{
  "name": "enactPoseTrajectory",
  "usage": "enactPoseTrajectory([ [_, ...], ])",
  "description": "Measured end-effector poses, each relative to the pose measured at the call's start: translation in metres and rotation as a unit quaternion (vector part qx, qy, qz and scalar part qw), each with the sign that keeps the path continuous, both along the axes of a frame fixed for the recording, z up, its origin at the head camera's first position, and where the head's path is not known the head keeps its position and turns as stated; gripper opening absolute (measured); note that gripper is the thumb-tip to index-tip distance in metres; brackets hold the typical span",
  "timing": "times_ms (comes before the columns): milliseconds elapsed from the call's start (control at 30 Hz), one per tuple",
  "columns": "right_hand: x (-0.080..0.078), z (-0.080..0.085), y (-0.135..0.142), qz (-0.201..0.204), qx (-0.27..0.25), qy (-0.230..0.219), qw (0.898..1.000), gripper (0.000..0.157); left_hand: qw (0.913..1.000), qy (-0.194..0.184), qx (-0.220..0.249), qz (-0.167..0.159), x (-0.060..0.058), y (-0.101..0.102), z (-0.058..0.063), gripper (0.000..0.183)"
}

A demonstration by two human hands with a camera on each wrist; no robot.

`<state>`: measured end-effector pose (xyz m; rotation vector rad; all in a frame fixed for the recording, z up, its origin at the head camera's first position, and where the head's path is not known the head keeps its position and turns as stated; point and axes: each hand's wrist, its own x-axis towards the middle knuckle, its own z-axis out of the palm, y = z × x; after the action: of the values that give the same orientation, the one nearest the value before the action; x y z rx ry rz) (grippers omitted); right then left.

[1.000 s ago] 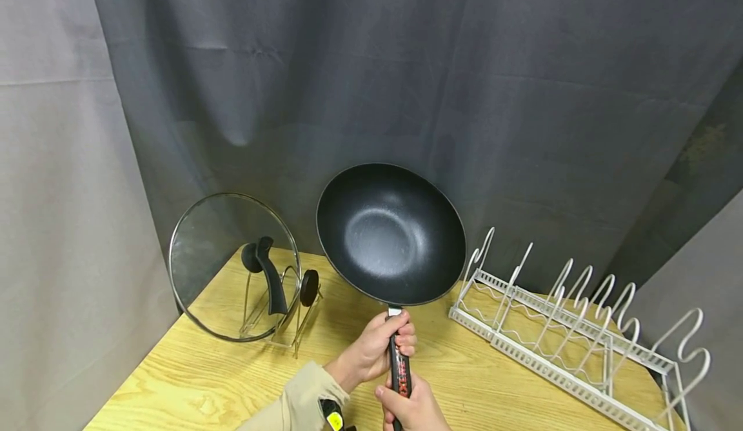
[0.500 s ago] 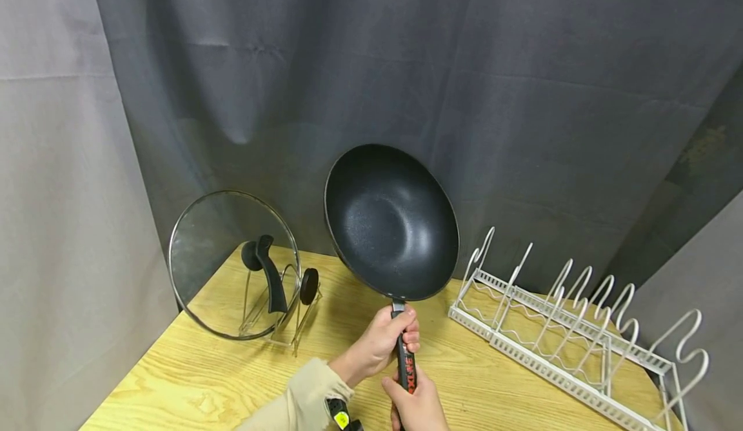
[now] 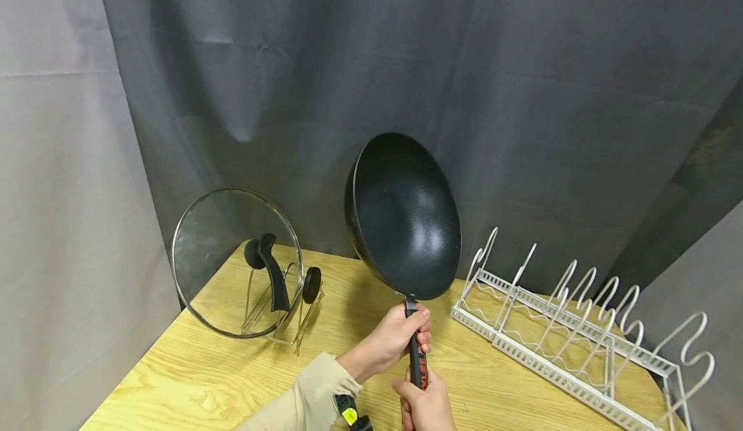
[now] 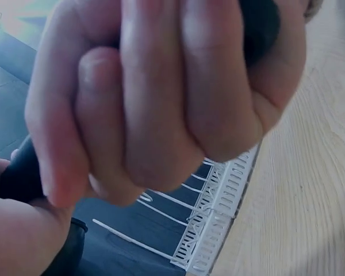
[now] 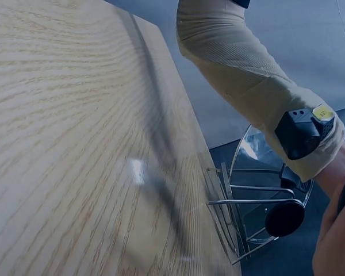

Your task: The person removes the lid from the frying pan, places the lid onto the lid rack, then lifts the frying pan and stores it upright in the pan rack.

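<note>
A black wok [image 3: 409, 224] is held up above the table, tilted with its inside turned toward the right. My left hand [image 3: 396, 334] grips its black handle [image 3: 417, 360] close to the pan, thumb along the top. Lower on the same handle, my right hand [image 3: 428, 404] grips the end part with red lettering. In the left wrist view, the curled fingers [image 4: 161, 103] wrap round the handle. The right wrist view catches only an edge of the right hand [image 5: 339, 241].
A glass lid [image 3: 215, 270] with a black handle leans in a wire stand [image 3: 298, 328] on the left. At the right stands a long white rack [image 3: 540, 353] with wavy upright dividers. Both rest on the wooden table [image 3: 191, 386], with a grey curtain [image 3: 290, 95] behind.
The wok has risen slightly, shifted right and turned about its handle, so its outer left side now shows. Both hands have moved a little to the right with it, keeping their grip.
</note>
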<state>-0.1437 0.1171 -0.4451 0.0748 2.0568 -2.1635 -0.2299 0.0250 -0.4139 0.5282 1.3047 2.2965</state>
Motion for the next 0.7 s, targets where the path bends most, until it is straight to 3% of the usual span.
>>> enactPoseTrajectory([
  [400,0.000,-0.001,0.008,-0.014,-0.042,0.013,0.999,0.023,0.9995,-0.001,0.011,-0.031,0.001,0.009,0.008,0.011],
  [700,0.003,0.007,0.014,-0.012,-0.088,0.041,0.995,0.024,0.9952,-0.024,0.060,-0.073,0.001,0.018,0.018,0.011],
])
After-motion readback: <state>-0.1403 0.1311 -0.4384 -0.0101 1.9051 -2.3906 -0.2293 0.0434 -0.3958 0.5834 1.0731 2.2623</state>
